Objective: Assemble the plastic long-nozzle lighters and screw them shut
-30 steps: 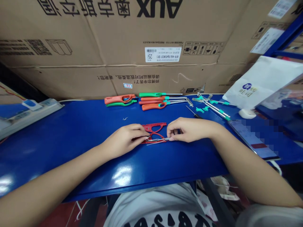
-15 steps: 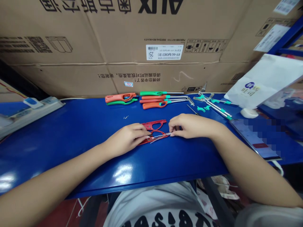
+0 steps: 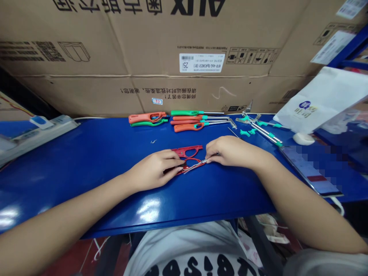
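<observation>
We face a glossy blue tabletop [image 3: 86,153]. At its left end we find a long white plastic power strip [image 3: 47,132]. Along the back lie orange and green plastic handles [image 3: 143,117], several with thin silver tubes, then silver metal rods [image 3: 263,132] among turquoise plastic pieces [image 3: 245,133]. Nearer us are tiny silver pins [image 3: 153,142], a red looped plastic handle half [image 3: 181,150] and, rightward, a flat rectangular phone [image 3: 309,168].

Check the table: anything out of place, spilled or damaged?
No spill or damage stands out. Mildly odd: the cardboard box behind has its print upside down, and a few tiny metal bits lie loose on the blue table, apart from the red handle pieces.
</observation>
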A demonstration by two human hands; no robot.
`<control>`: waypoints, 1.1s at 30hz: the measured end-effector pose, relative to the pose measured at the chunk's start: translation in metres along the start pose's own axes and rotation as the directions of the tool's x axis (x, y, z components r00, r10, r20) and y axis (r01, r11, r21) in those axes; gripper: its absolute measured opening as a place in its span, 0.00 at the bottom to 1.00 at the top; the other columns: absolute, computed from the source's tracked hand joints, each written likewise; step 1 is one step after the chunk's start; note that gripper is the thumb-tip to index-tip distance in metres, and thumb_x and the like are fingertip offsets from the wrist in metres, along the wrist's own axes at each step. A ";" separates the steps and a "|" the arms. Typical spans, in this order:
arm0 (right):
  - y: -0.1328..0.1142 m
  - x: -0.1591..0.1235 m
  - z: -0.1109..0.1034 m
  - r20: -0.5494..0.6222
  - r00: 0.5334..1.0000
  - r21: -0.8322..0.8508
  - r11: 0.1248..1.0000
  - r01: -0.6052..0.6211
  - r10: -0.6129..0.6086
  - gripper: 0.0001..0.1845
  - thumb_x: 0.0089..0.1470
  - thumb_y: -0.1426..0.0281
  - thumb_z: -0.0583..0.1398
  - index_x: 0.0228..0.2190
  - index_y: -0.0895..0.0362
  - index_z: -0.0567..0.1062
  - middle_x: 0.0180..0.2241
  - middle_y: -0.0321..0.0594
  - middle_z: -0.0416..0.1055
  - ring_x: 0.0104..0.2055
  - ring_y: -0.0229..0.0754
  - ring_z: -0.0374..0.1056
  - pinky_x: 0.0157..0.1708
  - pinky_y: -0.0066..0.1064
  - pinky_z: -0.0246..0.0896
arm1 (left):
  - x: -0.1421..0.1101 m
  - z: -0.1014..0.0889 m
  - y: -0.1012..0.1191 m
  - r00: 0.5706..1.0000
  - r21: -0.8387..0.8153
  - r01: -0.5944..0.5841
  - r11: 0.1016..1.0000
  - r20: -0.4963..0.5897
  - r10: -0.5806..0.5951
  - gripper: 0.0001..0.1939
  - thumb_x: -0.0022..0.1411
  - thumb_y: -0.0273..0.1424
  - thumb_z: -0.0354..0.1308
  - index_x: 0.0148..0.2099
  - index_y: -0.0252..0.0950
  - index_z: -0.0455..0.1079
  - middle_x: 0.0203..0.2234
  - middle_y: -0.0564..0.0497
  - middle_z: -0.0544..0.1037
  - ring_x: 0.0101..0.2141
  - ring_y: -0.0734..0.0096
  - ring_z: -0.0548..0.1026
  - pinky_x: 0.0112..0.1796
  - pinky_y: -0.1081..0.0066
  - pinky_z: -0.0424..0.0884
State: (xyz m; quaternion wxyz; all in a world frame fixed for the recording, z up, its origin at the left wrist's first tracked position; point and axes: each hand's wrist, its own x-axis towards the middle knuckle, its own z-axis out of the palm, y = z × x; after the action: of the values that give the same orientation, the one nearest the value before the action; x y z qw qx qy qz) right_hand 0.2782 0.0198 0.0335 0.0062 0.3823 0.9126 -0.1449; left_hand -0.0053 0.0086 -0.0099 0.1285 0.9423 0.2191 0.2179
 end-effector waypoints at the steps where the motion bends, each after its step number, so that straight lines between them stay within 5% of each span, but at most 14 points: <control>1: 0.000 0.000 0.000 0.000 1.000 0.006 1.000 0.000 0.000 0.07 0.59 0.72 0.62 0.34 0.55 0.83 0.38 0.41 0.80 0.39 0.43 0.73 0.38 0.31 0.59 | 0.000 0.000 0.000 1.000 0.001 -0.001 1.000 -0.005 0.001 0.14 0.72 0.29 0.54 0.53 0.33 0.77 0.43 0.43 0.81 0.44 0.63 0.79 0.47 0.65 0.75; 11: 0.001 -0.001 0.003 -0.017 1.000 -0.009 1.000 0.020 -0.021 0.06 0.58 0.70 0.63 0.33 0.55 0.81 0.35 0.41 0.79 0.38 0.44 0.72 0.37 0.32 0.58 | -0.001 0.000 0.001 1.000 0.036 -0.009 0.999 -0.003 0.009 0.14 0.71 0.32 0.56 0.54 0.34 0.76 0.43 0.43 0.82 0.42 0.62 0.79 0.45 0.64 0.76; 20: 0.001 -0.003 0.003 0.056 0.998 0.200 0.980 0.017 -0.029 0.12 0.62 0.64 0.60 0.31 0.57 0.78 0.32 0.40 0.76 0.32 0.38 0.67 0.32 0.30 0.54 | -0.001 -0.001 0.000 1.000 -0.008 0.026 1.000 0.002 -0.026 0.12 0.71 0.29 0.55 0.53 0.37 0.75 0.42 0.46 0.82 0.42 0.65 0.79 0.44 0.67 0.75; 33: -0.002 0.000 0.007 0.179 0.966 0.283 0.931 -0.232 0.186 0.16 0.57 0.60 0.64 0.25 0.58 0.73 0.25 0.35 0.73 0.25 0.34 0.62 0.26 0.27 0.49 | -0.001 0.005 -0.001 0.998 -0.124 0.046 0.991 -0.034 -0.050 0.07 0.71 0.31 0.58 0.45 0.37 0.77 0.37 0.47 0.83 0.39 0.67 0.80 0.42 0.70 0.75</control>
State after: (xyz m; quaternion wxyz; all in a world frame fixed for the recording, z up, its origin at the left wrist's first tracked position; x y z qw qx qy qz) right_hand 0.2758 0.0165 0.0276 0.0314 0.4619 0.8307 -0.3092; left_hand -0.0038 0.0080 -0.0151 0.1873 0.9229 0.2302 0.2452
